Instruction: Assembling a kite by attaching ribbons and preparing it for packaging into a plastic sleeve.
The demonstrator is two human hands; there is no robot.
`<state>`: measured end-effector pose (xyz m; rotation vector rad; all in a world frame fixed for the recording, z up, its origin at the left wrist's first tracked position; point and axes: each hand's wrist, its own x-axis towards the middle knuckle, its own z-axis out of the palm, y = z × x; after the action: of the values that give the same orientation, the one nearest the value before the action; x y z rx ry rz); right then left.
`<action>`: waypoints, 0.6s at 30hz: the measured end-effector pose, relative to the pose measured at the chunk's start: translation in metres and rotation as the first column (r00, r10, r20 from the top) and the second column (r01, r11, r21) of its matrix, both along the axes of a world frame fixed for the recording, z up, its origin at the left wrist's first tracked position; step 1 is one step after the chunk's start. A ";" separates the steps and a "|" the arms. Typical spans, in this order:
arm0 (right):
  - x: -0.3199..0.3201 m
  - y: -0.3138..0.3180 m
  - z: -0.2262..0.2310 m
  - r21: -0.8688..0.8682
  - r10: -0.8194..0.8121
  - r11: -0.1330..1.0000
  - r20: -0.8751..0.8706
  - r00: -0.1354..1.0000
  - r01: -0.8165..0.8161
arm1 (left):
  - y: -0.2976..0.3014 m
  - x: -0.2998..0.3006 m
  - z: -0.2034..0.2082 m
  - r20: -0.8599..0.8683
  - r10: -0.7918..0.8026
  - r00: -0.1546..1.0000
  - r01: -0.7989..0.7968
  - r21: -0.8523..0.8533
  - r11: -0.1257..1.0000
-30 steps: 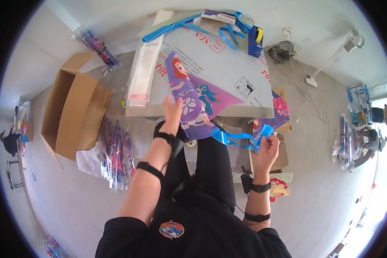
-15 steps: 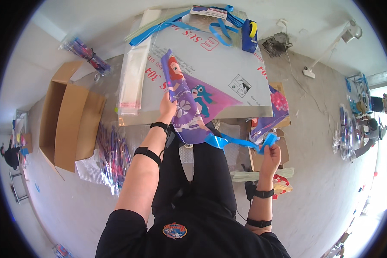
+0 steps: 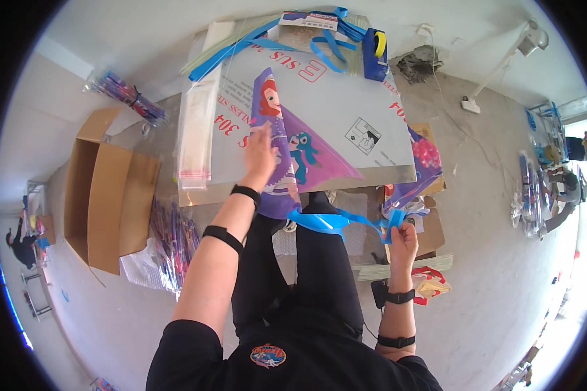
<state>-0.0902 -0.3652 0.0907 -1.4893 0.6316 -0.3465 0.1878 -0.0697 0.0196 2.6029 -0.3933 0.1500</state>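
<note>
The right hand (image 3: 404,242) pinches a blue ribbon (image 3: 323,223) running to a folded purple printed sheet (image 3: 284,168), which lies over the near edge of a grey-topped table (image 3: 375,166) under the left hand (image 3: 260,158) – whether that one grips or merely presses, I cannot tell. Clear sleeves (image 3: 197,133) line the tabletop's left, a tape dispenser (image 3: 372,60) its far right corner – and beyond, a ragged hole (image 3: 419,63) breaks the pale wall (image 3: 241,9).

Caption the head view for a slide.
Left hand on a purple printed sheet overhanging a table; right hand holding blue ribbon.
</note>
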 end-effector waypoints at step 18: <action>0.115 0.031 -0.078 -0.547 0.451 0.701 -0.158 0.878 -0.459 | -0.013 -0.064 -0.034 -0.058 -0.187 0.981 0.194 0.165 0.967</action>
<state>0.0243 -0.3341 0.0129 -2.1706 0.1324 -0.1349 0.1236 -0.0827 -0.0142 2.7108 -0.6646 -0.0050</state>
